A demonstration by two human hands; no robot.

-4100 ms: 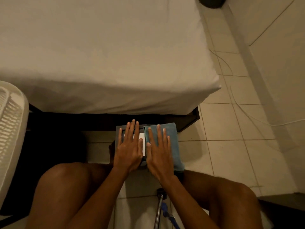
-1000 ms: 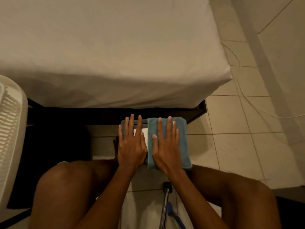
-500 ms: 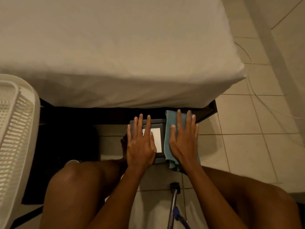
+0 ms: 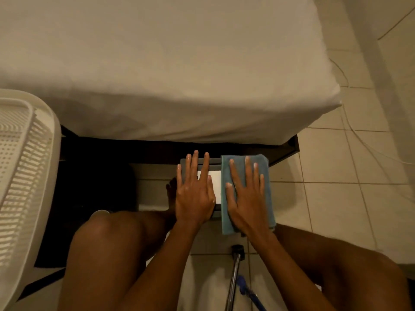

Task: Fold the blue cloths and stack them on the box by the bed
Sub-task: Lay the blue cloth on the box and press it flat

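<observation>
A folded blue cloth (image 4: 265,167) lies on the right part of a dark grey box (image 4: 214,162) with a white label, on the floor just in front of the bed. My right hand (image 4: 246,194) lies flat on the cloth with fingers spread and straight. My left hand (image 4: 194,191) rests flat on the bare left part of the box, fingers straight, covering part of the label. The cloth's near end hangs a little past the box edge.
The white-sheeted bed (image 4: 157,63) fills the upper view, with a dark frame below. A white perforated laundry basket (image 4: 24,167) stands at the left. My bare knees flank the box. A metal pole with a blue part (image 4: 234,279) lies on the tiled floor. A thin cable (image 4: 359,140) runs at right.
Both hands stay flat on the box and cloth. The view has shifted, so the basket shows more at the left and the box sits further right in the picture.
</observation>
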